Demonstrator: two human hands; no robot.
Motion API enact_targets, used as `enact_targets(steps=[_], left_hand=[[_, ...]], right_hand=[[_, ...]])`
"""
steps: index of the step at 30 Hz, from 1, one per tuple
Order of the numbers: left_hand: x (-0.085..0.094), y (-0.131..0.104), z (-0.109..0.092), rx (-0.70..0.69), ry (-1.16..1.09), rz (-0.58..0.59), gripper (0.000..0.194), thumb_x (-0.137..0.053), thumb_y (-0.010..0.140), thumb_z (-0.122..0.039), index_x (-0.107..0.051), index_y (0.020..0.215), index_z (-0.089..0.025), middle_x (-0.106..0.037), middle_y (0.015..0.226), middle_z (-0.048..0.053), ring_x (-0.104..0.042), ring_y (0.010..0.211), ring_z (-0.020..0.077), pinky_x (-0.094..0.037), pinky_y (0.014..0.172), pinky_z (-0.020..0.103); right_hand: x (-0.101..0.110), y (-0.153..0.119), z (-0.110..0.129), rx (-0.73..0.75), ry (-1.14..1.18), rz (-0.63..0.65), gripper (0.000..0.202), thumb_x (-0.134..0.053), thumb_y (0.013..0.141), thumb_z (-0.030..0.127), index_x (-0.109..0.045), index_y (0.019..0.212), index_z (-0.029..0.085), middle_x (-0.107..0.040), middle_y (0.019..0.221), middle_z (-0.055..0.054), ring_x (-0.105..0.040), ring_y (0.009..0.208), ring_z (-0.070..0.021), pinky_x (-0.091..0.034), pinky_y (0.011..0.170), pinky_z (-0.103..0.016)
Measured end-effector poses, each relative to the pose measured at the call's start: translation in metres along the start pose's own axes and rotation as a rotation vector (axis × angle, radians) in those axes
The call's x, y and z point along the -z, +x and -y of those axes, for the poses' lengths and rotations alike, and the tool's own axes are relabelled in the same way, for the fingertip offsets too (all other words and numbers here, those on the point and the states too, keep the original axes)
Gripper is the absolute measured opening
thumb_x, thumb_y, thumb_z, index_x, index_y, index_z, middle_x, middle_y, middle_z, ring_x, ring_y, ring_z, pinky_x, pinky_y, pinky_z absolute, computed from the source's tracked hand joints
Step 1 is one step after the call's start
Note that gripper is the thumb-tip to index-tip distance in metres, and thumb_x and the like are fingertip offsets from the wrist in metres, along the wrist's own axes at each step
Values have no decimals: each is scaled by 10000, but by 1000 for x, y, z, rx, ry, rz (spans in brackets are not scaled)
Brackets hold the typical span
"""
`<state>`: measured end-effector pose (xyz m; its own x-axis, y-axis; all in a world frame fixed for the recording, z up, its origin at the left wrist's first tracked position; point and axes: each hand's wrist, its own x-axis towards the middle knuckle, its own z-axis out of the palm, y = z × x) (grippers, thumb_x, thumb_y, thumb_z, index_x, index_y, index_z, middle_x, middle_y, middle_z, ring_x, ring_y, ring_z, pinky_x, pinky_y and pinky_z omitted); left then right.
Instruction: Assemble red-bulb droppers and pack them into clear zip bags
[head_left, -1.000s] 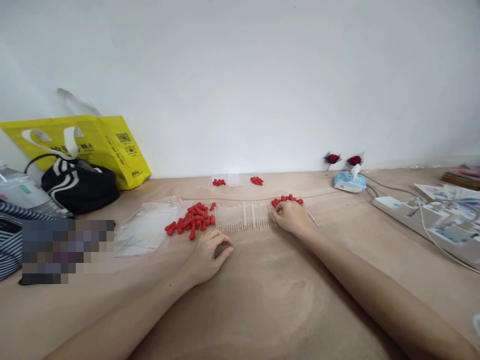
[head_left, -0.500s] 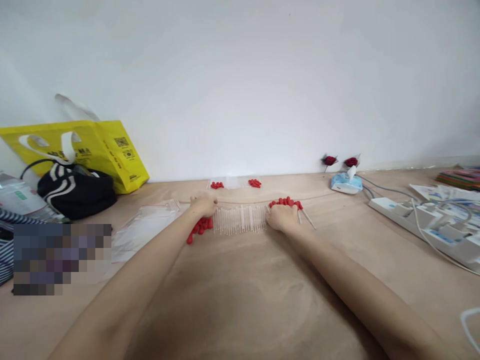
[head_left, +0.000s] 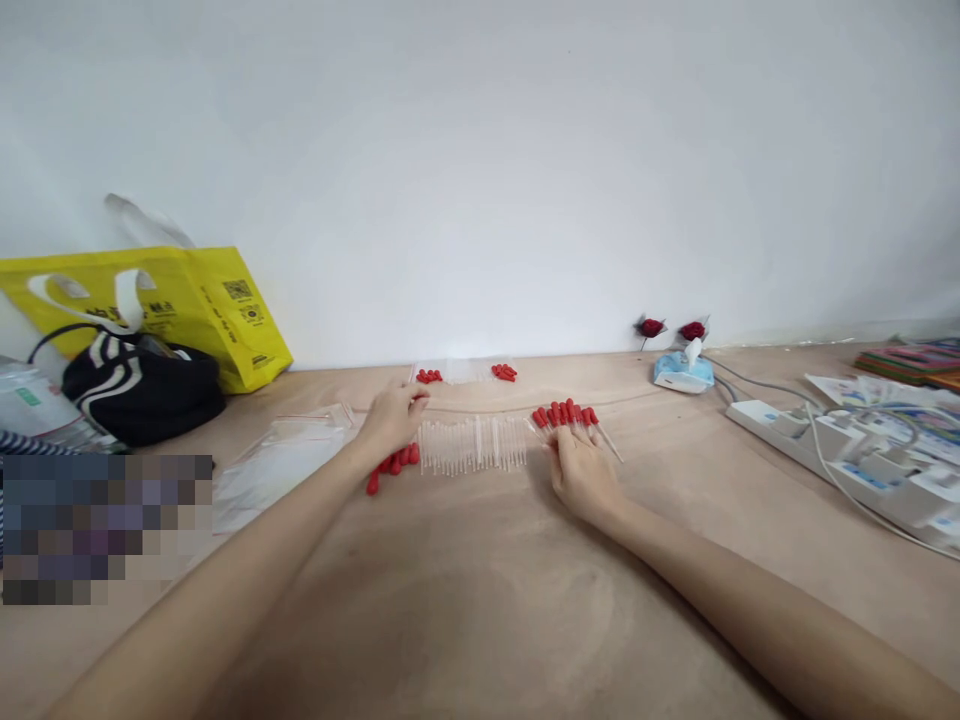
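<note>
Clear slender tubes [head_left: 472, 446], some red-capped [head_left: 564, 413].

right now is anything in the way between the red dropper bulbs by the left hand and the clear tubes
Nothing visible is: the red dropper bulbs lie right beside the left end of the row of clear tubes. The left hand and forearm may hide more bulbs.

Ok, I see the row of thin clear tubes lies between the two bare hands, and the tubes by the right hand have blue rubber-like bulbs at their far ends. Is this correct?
Not quite: the head view shows that those bulbs are red, not blue. They are at the far ends of tubes by the right hand, and the row of thin clear tubes lies between the hands.
</note>
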<state>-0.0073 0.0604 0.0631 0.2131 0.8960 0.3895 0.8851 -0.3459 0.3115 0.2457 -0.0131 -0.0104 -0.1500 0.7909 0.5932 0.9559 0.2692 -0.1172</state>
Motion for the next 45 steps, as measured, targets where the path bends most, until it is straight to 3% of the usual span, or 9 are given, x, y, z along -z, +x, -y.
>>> enact_targets(steps=[3,6,10,13,16,21,26,34,45], left_hand=[[-5,-42,-11,-100,-214,4,143,-449,785,-214,-580,800,-160,-596,780,48,-571,733,173,-443,670,291],[-15,-81,-16,-127,-381,116,112,-440,789,-222,-537,792,-165,-595,761,27,-568,699,151,-457,629,268],[-19,-105,-16,-207,-324,157,88,-442,779,-193,-527,769,-171,-586,759,23,-558,717,156,-455,646,282],[-19,-106,-15,-260,-288,176,169,-457,752,-148,-553,890,-167,-592,842,40,-562,783,166,-459,713,307],[-22,-104,-15,-287,-232,163,235,-507,758,-206,-580,979,-172,-578,927,58,-555,850,184,-449,764,325],[-29,-105,-13,-265,-200,144,176,-469,811,-226,-638,839,-186,-590,821,40,-556,775,168,-445,706,299],[-29,-105,-16,-215,-220,145,133,-450,825,-223,-577,844,-186,-616,801,24,-550,780,177,-429,717,315],[-28,-105,-21,-240,-272,172,200,-448,825,-220,-592,963,-217,-658,872,18,-566,824,184,-412,762,328],[-31,-105,-24,-134,-441,203,218,-428,834,-300,-604,848,-172,-637,771,17,-573,722,159,-438,661,269]], right_hand=[[-7,-5,0,64,139,-43,205,-346,865,195,-516,961,135,-618,806,-83,-511,766,-206,-304,667,-303],[-10,-7,4,105,181,-79,267,-368,857,179,-491,1088,126,-624,849,-85,-496,776,-206,-306,664,-301],[-6,-8,11,167,204,-45,196,-381,847,153,-560,925,171,-620,798,-54,-487,760,-186,-282,667,-301],[0,-10,15,191,249,-18,143,-407,834,174,-550,828,174,-608,757,-34,-484,742,-169,-263,669,-301],[3,-13,16,219,297,-2,131,-423,832,206,-536,774,173,-592,705,-15,-478,708,-148,-250,670,-298],[4,-16,18,262,362,20,178,-446,850,257,-563,746,174,-609,679,-10,-470,681,-138,-237,693,-308],[4,-17,28,344,378,39,178,-443,854,230,-599,937,208,-642,727,-10,-466,695,-147,-225,689,-318],[4,-17,38,398,382,53,176,-450,837,224,-616,895,225,-631,667,12,-487,658,-130,-206,678,-321],[7,-18,45,448,388,73,215,-431,852,226,-633,920,196,-581,621,-3,-467,654,-128,-213,685,-313]])
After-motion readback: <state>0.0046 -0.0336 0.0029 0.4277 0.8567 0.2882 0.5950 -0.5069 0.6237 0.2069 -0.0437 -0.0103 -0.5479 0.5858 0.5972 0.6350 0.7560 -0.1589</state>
